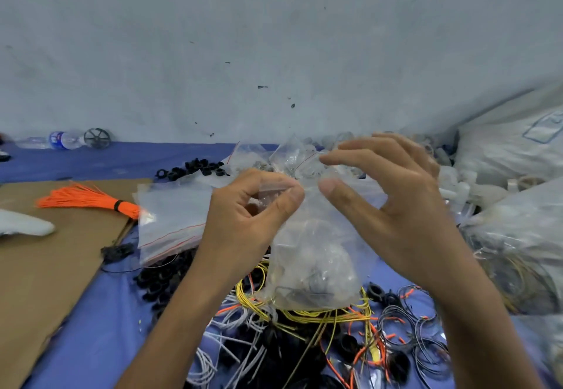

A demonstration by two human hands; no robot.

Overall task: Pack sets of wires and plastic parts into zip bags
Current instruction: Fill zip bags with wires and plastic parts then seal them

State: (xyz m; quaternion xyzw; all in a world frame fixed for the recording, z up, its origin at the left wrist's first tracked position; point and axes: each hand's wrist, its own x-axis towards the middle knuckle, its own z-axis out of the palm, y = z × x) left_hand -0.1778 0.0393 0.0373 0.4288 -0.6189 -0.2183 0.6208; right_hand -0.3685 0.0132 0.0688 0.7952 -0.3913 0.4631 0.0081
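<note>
A clear zip bag (316, 254) hangs in front of me with grey and white parts and a dark wire in its bottom. My left hand (246, 215) pinches the bag's top edge between thumb and curled fingers. My right hand (393, 202) hovers at the bag's right top, fingers spread and thumb pointing toward the bag, holding nothing that I can see. Below the bag lie yellow wires (307, 312), orange wires (365, 349), white wires (231, 321) and grey wires (405, 318) in a tangle with black plastic rings (158, 285).
A stack of empty zip bags (170, 218) lies left of my hands. An orange wire bundle (88, 199) rests on brown cardboard (51, 266). More black parts (195, 167), filled bags (518, 151) on the right, a water bottle (61, 139) by the wall.
</note>
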